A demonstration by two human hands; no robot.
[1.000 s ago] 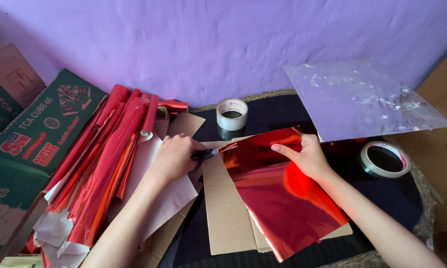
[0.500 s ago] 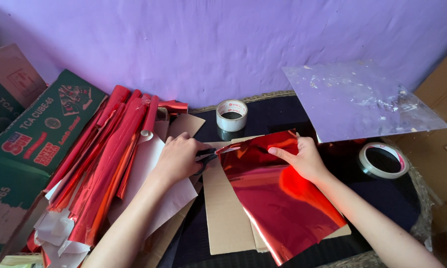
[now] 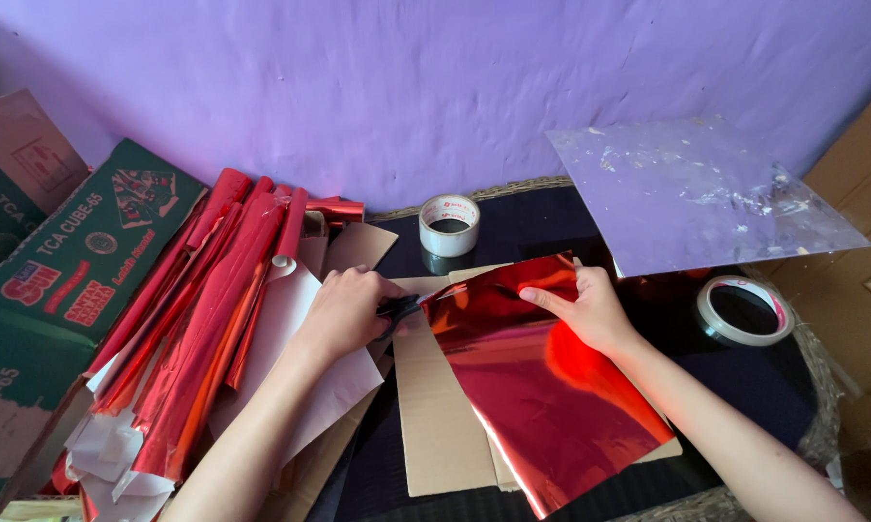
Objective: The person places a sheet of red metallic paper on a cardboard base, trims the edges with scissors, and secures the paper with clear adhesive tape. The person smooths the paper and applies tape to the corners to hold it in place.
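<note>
My left hand (image 3: 343, 311) is closed around a pair of dark scissors (image 3: 399, 307), whose blades point right and meet the left edge of the red foil sheet (image 3: 542, 387) near its far corner. So the foil lies directly to the right of that grip, with the scissors' long axis running left to right across the sheet's far end. The foil itself is a long rectangle, its long axis slanting from the far left toward the near right, resting on flat pieces of brown cardboard (image 3: 435, 425) on the dark counter (image 3: 764, 387).

My right hand (image 3: 590, 309) lies flat on the far part of the foil, fingers spread and pressing it down, just right of the blade tips; it pins rather than pinches. Both hands are on the sheet, but the left one holds the tool at the edge.

Left of the scissors lies a heap of red foil rolls (image 3: 213, 309). A white tape roll (image 3: 450, 224) stands farther back, another tape ring (image 3: 744, 309) sits to the right.
</note>
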